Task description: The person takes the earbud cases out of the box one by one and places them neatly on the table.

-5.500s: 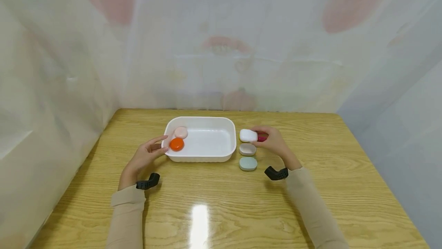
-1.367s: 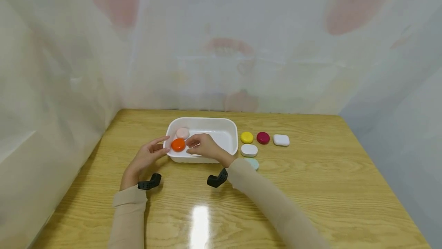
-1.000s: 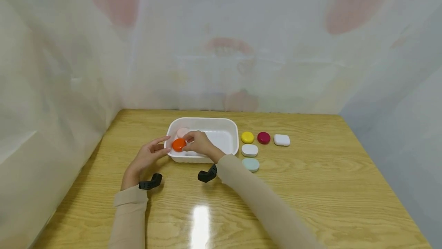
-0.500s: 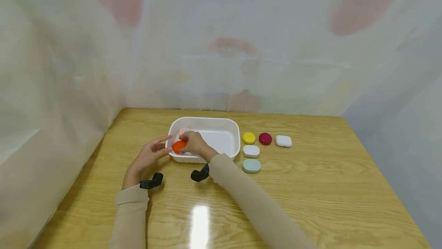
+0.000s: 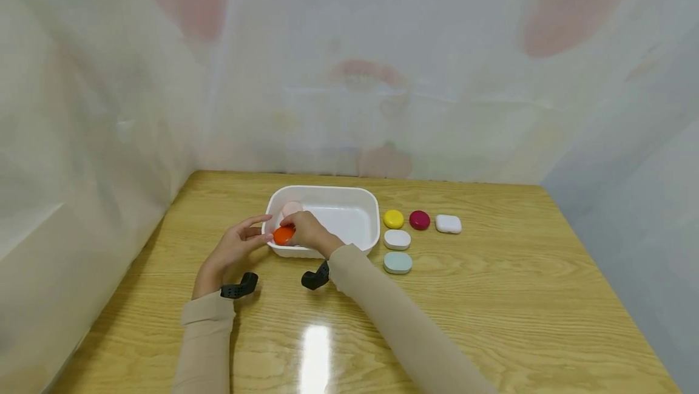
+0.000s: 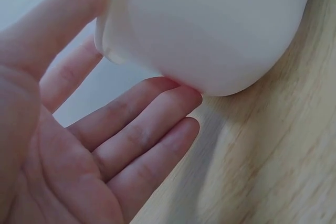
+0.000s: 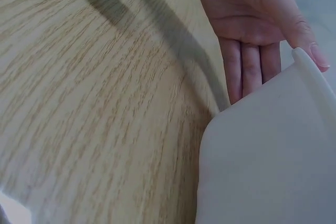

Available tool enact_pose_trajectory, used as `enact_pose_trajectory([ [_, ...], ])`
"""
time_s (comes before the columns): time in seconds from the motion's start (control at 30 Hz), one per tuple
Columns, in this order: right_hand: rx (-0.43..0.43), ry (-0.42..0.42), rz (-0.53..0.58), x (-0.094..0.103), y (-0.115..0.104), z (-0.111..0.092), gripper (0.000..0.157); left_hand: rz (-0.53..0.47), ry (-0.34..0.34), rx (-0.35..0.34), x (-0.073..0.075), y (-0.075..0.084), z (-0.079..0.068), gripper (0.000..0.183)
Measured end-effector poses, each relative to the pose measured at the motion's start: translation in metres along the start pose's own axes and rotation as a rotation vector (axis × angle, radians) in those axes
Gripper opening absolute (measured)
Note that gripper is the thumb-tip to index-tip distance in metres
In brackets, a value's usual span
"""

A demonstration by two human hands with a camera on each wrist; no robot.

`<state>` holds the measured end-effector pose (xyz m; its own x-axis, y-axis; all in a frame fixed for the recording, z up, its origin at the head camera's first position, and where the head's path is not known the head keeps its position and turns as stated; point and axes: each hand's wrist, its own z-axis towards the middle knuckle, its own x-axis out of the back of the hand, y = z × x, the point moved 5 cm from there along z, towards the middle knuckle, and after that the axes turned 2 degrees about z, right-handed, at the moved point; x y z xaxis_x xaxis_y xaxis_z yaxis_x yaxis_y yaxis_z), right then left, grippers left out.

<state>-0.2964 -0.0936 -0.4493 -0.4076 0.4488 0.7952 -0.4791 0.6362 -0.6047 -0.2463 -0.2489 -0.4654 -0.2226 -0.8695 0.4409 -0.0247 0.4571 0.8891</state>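
In the head view, a white rectangular tray [image 5: 349, 221] with rounded corners stands on the table. A glossy orange round case [image 5: 283, 235] lies in its near left corner, with a pale pink round piece [image 5: 292, 207] behind it. My right hand [image 5: 307, 228] reaches into the tray and pinches the orange case's right side, covering part of it. In the right wrist view, the tray wall [image 7: 268, 156] hides those fingertips. My left hand [image 5: 235, 248] holds the tray's left end, thumb and index at the rim and other fingertips against the outer wall [image 6: 210, 35].
Right of the tray lie a yellow round piece [image 5: 393, 219], a dark red round piece [image 5: 419, 220] and a white rounded box [image 5: 448, 224]. Nearer me are a white oval box [image 5: 397, 239] and a pale green oval box [image 5: 397, 262]. A curtain [image 5: 349, 127] hangs behind the table.
My right hand set the white rounded box right of the dark red piece, then came left into the tray. It has taken hold of the orange case, which shifted slightly toward me. My left hand stayed put.
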Motion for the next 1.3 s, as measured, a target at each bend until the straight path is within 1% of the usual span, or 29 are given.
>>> enact_pose_trajectory([
  [0.17,-0.008,0.06,0.004,0.007,0.0,-0.003,0.047,0.007,-0.008,-0.006,0.0,0.0,0.0,0.06],
  [0.3,-0.019,0.11,0.062,0.019,-0.001,-0.012,0.047,0.013,-0.004,-0.005,0.003,-0.001,0.0,0.059],
  [0.37,-0.013,0.125,0.104,0.024,-0.001,-0.018,0.047,0.012,-0.002,0.008,0.003,-0.002,-0.001,0.06],
  [0.5,0.03,0.172,0.185,0.035,0.0,-0.034,0.048,0.014,0.005,0.03,0.003,-0.005,-0.001,0.061],
  [0.63,0.087,0.24,0.258,0.048,0.002,-0.053,0.048,0.015,0.012,0.046,0.003,-0.006,0.0,0.062],
  [0.7,0.108,0.27,0.285,0.054,0.005,-0.064,0.047,0.017,0.009,0.04,0.003,-0.006,0.001,0.062],
  [0.8,0.127,0.304,0.326,0.062,0.011,-0.079,0.046,-0.001,0.008,0.027,0.003,-0.005,0.002,0.062],
  [0.9,0.131,0.325,0.338,0.067,0.019,-0.093,0.046,-0.007,0.005,0.011,0.003,-0.004,0.001,0.061],
  [1.1,0.111,0.35,0.385,0.077,0.039,-0.118,0.046,0.001,0.012,0.025,0.003,-0.005,0.001,0.062],
  [1.3,0.089,0.409,0.398,0.089,0.06,-0.141,0.045,-0.012,0.01,0.037,0.003,-0.009,0.003,0.062],
])
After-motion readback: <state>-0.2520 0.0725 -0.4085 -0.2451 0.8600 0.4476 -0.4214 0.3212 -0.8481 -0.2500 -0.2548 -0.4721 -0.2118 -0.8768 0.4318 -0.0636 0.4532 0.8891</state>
